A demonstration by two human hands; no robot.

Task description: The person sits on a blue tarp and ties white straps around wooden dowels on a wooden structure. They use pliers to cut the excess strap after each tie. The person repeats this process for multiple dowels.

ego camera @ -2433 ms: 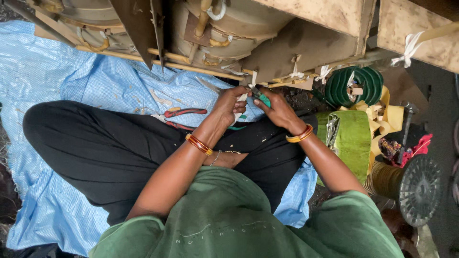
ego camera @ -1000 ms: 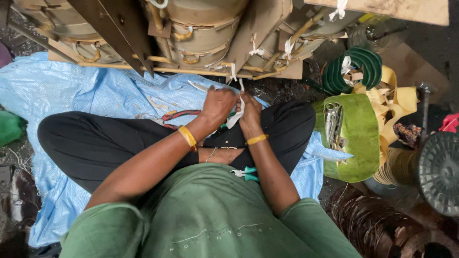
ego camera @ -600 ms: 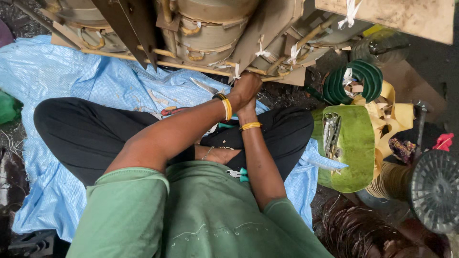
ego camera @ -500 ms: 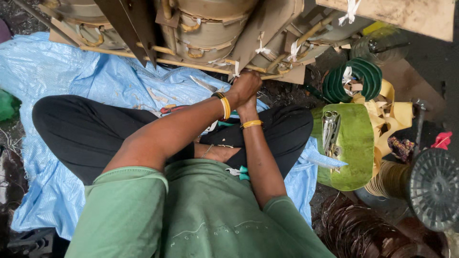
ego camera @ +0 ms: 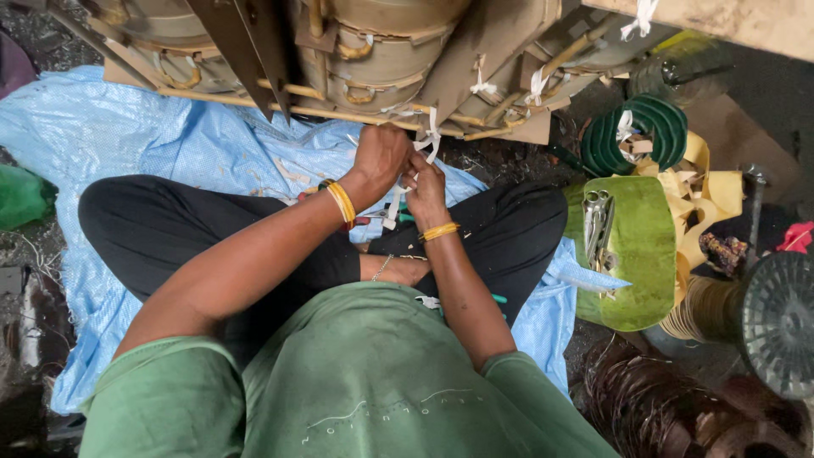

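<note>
- Sitting cross-legged in a green shirt (ego camera: 356,390) and black trousers (ego camera: 186,233), a person works on a blue plastic sheet (ego camera: 127,144) spread over the ground.
- Both forearms reach forward, each wrist ringed with yellow bangles (ego camera: 342,202).
- Closed in a loose fist, the left hand (ego camera: 379,157) grips a strip of white cloth tape (ego camera: 398,197), which hangs down between the two wrists.
- Just beside it, the right hand (ego camera: 424,182) pinches the same tape with its fingers drawn together; the upper end of the tape runs to a knot (ego camera: 432,140) on the frame above.
- To the right, a green tray (ego camera: 644,254) lies tilted, holding a few metal tools (ego camera: 599,222) near its upper left edge.
- Beyond the tray, a green coiled hose (ego camera: 644,136) sits by crumpled yellow strips (ego camera: 704,182).
- Farthest off, tan wound coils (ego camera: 381,51) stand on wooden rails (ego camera: 339,108), tied at several points with white tape.
</note>
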